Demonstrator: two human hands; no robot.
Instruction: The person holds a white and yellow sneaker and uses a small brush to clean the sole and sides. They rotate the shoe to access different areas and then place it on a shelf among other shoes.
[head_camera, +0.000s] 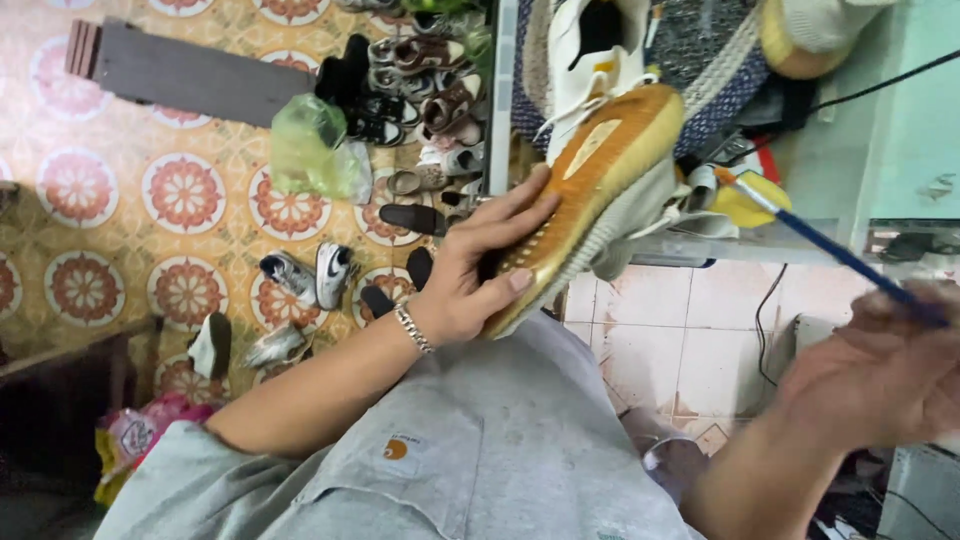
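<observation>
My left hand (470, 275) grips the sole-up sneaker (590, 200) firmly while my right hand (880, 375), blurred, closes on a blue-handled brush (830, 250) poised just right of it; steady strokes should serve best.

Sneaker (600, 180): ribbed rubbery yellowed sole, knit cloth upper; floor (150, 200): glossy patterned tile.

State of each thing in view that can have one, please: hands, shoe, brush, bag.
left hand: gripping the shoe at one end
shoe: held up, yellowed sole facing the camera
right hand: blurred, holding the brush
brush: blue handle, tip clear of the sole
green plastic bag: on the floor, bunched
</observation>
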